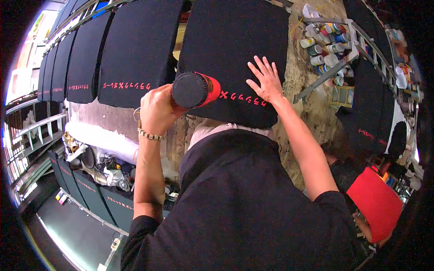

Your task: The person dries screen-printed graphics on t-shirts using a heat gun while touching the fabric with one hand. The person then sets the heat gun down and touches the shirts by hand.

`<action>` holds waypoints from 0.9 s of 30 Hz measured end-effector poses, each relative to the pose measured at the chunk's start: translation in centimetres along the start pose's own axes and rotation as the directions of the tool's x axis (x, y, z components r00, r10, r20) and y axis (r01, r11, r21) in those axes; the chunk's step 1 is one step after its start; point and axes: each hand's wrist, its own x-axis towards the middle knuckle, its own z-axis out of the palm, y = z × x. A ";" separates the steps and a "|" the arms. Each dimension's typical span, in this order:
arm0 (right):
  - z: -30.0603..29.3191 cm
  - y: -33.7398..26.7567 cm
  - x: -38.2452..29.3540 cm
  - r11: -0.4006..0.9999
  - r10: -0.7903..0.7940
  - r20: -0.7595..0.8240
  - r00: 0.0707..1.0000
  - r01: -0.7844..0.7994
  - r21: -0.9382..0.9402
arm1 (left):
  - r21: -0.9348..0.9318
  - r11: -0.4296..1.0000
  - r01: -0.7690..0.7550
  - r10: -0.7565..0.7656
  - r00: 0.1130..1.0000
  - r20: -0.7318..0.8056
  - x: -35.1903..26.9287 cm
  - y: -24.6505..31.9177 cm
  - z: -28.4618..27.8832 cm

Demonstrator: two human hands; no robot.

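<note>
My left hand [157, 106] grips a red handheld power tool [213, 88], which looks like a heat gun. Its round black end [190, 90] faces up towards me, and its front end is hidden. Below the tool lies a black cloth piece [234, 40], stretched flat on a board, with red lettering [243, 99] along the edge nearest me. My right hand [266, 79] is palm down over this cloth with fingers spread, beside the end of the lettering. Whether the palm touches the cloth I cannot tell. A thin cord [136, 114] shows beside my left wrist.
More black cloth pieces [135, 44] with red lettering line up to the left. Ink or paint containers [323, 47] crowd the floor at right beside a metal frame [325, 74]. At lower right, another person's arm [362, 227] is by a red panel [376, 203]. A white roll [101, 140] lies left.
</note>
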 end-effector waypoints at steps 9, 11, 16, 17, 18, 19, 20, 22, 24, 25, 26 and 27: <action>-0.1 1.5 -0.4 0.998 -0.042 -0.040 0.998 0.043 0.041 | 0.048 0.999 0.020 -0.021 1.000 0.024 0.9 4.8 1.5; -0.7 2.3 -0.4 0.995 -0.077 -0.005 0.997 0.077 0.069 | 0.074 0.997 0.036 -0.039 0.998 0.039 1.0 6.2 1.6; -1.1 3.8 -0.4 0.976 -0.144 -0.035 0.989 0.147 0.157 | 0.029 0.999 0.046 -0.046 0.999 0.004 1.1 8.0 2.9; -1.1 4.1 -0.5 0.976 -0.146 -0.034 0.989 0.150 0.159 | 0.040 0.998 0.038 -0.039 0.999 0.024 1.2 8.6 3.1; -1.0 4.3 -0.5 0.972 -0.148 -0.035 0.988 0.152 0.180 | 0.042 0.998 0.042 -0.043 0.999 0.022 1.4 9.2 3.4; -1.0 4.5 -0.5 0.967 -0.150 -0.036 0.988 0.154 0.202 | 0.078 0.995 0.055 -0.056 0.998 0.007 1.5 9.9 3.7; -0.9 4.7 -0.6 0.961 -0.145 -0.048 0.988 0.152 0.231 | 0.114 0.991 0.069 -0.068 0.998 -0.008 1.6 10.5 4.0; -0.7 5.0 -0.5 0.954 -0.149 -0.036 0.988 0.154 0.257 | 0.061 0.996 0.067 -0.065 0.997 -0.035 1.5 10.6 5.2; -0.7 5.6 -0.4 0.947 -0.154 -0.024 0.988 0.155 0.283 | 0.008 0.998 0.064 -0.064 0.996 -0.063 1.7 11.2 5.7; -0.8 6.1 -0.3 0.947 -0.172 -0.021 0.985 0.171 0.272 | 0.020 0.998 0.060 -0.060 0.998 -0.025 2.0 11.9 5.6; -0.8 6.5 -0.3 0.947 -0.189 -0.018 0.982 0.187 0.261 | 0.031 0.998 0.056 -0.056 0.998 0.012 2.1 12.5 5.7; -0.9 6.9 -0.1 0.945 -0.194 -0.017 0.981 0.192 0.264 | 0.032 0.998 0.061 -0.062 0.998 0.010 2.0 13.0 6.0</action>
